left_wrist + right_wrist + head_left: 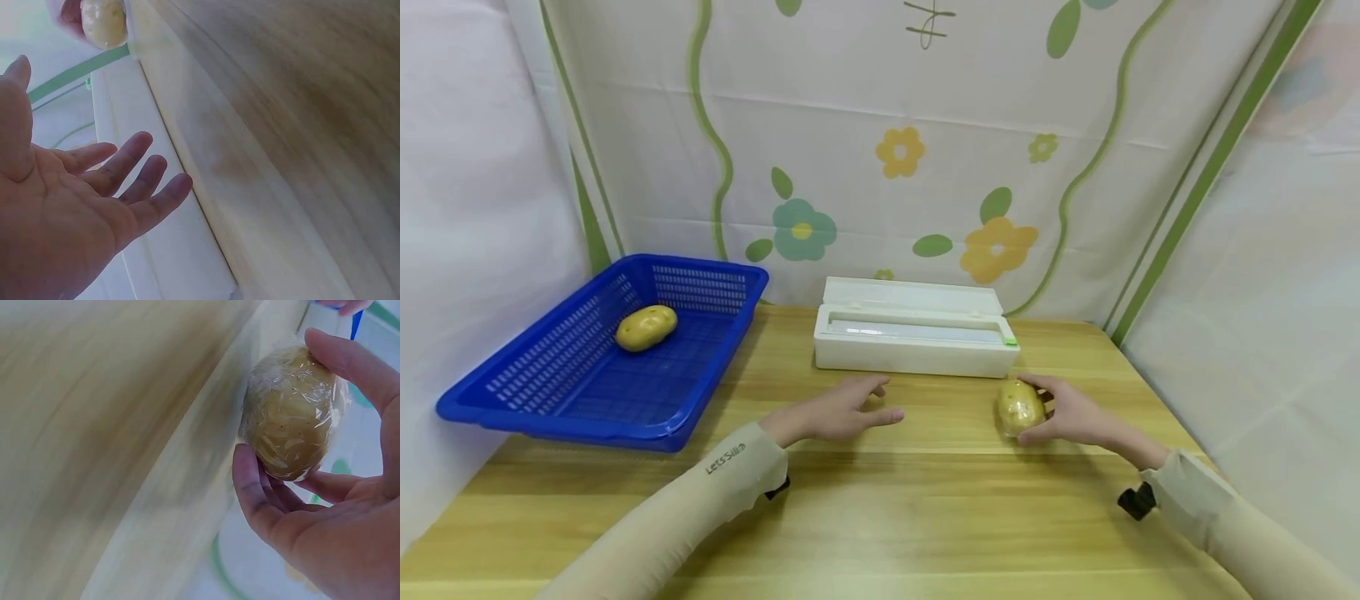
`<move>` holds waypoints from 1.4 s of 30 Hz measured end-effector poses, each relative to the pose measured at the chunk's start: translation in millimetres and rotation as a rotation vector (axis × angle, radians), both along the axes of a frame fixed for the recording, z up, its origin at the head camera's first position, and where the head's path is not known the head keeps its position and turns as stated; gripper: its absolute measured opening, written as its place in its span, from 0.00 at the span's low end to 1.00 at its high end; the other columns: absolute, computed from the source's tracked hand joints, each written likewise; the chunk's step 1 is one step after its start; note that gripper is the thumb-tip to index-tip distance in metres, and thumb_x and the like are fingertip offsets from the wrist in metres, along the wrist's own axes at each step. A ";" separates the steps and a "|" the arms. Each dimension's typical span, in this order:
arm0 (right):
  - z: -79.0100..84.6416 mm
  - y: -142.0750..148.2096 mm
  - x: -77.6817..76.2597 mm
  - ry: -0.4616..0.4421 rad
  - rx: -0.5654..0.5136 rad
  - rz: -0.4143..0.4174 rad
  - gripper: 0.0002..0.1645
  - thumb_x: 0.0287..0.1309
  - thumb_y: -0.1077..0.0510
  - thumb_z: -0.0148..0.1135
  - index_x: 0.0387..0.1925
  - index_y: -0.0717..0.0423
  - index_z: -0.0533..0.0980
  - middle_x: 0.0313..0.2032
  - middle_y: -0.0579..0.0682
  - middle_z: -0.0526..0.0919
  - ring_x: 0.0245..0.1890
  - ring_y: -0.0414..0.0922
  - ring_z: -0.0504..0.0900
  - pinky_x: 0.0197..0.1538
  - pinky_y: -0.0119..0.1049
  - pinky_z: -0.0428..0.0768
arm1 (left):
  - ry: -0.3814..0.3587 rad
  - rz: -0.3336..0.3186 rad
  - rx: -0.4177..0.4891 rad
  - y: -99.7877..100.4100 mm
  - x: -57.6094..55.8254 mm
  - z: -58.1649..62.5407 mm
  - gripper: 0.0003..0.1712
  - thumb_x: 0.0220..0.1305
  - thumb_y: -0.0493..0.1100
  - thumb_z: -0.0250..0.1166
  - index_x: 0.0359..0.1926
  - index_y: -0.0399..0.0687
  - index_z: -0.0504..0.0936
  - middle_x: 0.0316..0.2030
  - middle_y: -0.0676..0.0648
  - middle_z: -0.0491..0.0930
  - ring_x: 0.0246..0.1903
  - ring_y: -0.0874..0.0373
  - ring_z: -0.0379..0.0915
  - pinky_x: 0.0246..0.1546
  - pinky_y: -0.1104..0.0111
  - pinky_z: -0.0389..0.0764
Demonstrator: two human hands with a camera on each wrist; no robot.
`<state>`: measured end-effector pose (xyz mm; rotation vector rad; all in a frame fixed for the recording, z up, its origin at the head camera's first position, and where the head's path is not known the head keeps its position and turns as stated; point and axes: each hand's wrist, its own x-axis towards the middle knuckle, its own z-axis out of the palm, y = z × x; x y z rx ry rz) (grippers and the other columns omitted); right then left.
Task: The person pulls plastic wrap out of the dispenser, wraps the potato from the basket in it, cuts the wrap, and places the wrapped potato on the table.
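Observation:
A potato wrapped in clear cling film (1020,407) is at the right of the wooden table, gripped by my right hand (1067,414). In the right wrist view the thumb and fingers lie around the wrapped potato (290,415), and the film is crinkled and shiny. My left hand (842,409) hovers over the middle of the table with its fingers spread and nothing held. Just beyond it stands a white cling film dispenser box (917,354) with its lid raised. The left wrist view shows the empty palm (69,219) beside that box.
On the left stands a blue plastic basket (715,367) with one unwrapped potato (646,327) inside. Flower-patterned cloth (850,100) hangs behind and at both sides of the wooden table (910,517).

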<state>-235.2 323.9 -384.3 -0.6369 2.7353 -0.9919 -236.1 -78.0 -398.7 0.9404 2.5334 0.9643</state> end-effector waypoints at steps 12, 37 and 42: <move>-0.9 54.6 -40.4 -0.001 0.075 -0.081 0.62 0.45 0.48 0.80 0.73 0.64 0.55 0.62 0.65 0.67 0.56 0.61 0.70 0.48 0.46 0.76 | 0.045 0.016 -0.010 -6.0 2.9 2.4 0.48 0.69 0.71 0.49 0.74 0.40 0.57 0.65 0.41 0.68 0.66 0.46 0.58 0.62 0.51 0.64; 29.6 -6.5 -73.0 0.189 -0.117 -0.097 0.31 0.57 0.44 0.71 0.58 0.54 0.79 0.55 0.52 0.78 0.49 0.51 0.73 0.39 0.42 0.77 | 0.407 0.487 0.375 -31.7 -42.7 6.5 0.25 0.58 0.39 0.73 0.56 0.34 0.79 0.50 0.38 0.79 0.42 0.47 0.73 0.43 0.55 0.76; 29.5 -12.9 -85.2 0.193 -0.092 -0.035 0.28 0.56 0.48 0.73 0.55 0.56 0.80 0.56 0.53 0.78 0.50 0.53 0.73 0.40 0.39 0.74 | 0.383 0.508 0.343 -35.4 -55.8 11.2 0.28 0.58 0.40 0.74 0.58 0.34 0.79 0.51 0.38 0.78 0.42 0.45 0.73 0.44 0.54 0.75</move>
